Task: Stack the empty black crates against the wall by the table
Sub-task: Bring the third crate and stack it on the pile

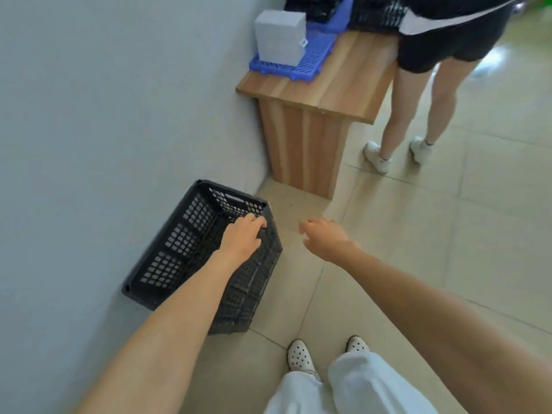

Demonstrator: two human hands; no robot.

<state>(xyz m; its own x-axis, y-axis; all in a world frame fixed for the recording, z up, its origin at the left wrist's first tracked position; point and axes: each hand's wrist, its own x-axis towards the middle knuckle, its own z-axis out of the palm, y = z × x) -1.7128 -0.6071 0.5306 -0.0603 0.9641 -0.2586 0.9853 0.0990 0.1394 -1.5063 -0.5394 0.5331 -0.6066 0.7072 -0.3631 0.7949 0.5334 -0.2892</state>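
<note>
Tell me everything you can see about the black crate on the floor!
The black crate looks like plastic, with walls full of little square holes and a handle slot in its far end. It is open on top and looks empty inside. It seems to sit on the tiled floor, one long side against the grey wall, just before the wooden table. The left hand holds its other long rim, fingers curled over the edge.

One black crate (185,243) on floor (418,234); one wooden table (328,94); one grey box (279,37); one flat blue tray (310,59)
</note>
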